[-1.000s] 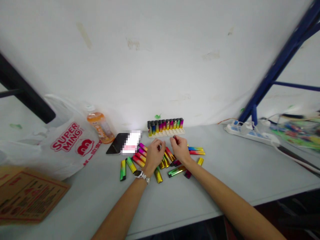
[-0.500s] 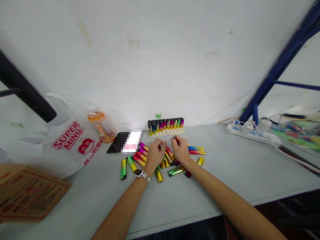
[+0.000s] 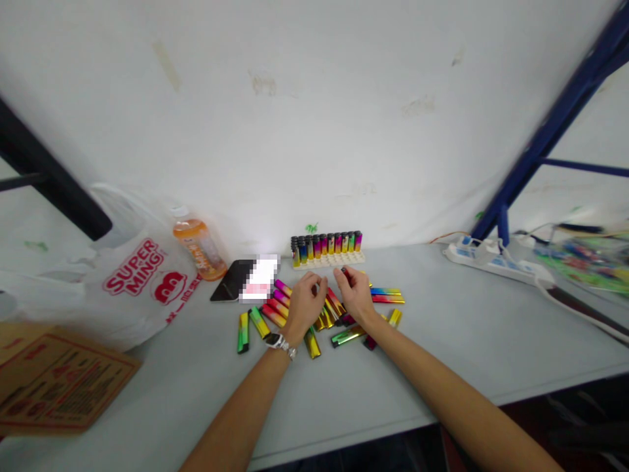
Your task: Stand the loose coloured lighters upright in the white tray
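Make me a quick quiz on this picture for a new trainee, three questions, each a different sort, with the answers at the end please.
1. Multiple choice: how are the lighters in the white rack placed?
A) lying flat
B) upright
C) hanging from a hook

2. True or false: the watch is worn on the wrist of the left hand.

3. Pick the nearer: which is closer to the orange bottle, the plastic bag or the power strip?

Key:
1. B, upright
2. True
3. The plastic bag
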Demonstrator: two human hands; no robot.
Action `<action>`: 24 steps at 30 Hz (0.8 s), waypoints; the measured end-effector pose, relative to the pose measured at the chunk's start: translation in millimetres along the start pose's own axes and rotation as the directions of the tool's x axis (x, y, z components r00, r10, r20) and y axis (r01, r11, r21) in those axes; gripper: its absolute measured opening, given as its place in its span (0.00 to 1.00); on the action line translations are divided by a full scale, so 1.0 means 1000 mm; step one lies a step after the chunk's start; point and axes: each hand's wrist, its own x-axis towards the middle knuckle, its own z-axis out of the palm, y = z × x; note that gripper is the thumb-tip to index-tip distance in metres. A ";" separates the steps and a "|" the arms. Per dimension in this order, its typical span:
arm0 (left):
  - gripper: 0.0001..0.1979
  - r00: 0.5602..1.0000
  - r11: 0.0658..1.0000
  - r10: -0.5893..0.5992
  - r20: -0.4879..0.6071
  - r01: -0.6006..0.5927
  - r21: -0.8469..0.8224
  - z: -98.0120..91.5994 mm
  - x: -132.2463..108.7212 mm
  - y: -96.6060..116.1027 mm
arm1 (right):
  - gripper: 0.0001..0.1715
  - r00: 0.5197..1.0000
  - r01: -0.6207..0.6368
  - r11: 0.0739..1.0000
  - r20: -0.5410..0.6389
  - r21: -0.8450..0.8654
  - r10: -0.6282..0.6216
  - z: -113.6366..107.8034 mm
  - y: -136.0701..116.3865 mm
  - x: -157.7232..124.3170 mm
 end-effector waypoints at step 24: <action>0.18 1.000 1.000 0.006 0.003 -0.006 -0.004 0.002 -0.001 -0.003 | 0.21 1.000 -0.020 0.999 0.017 -0.030 0.020 0.001 0.001 0.001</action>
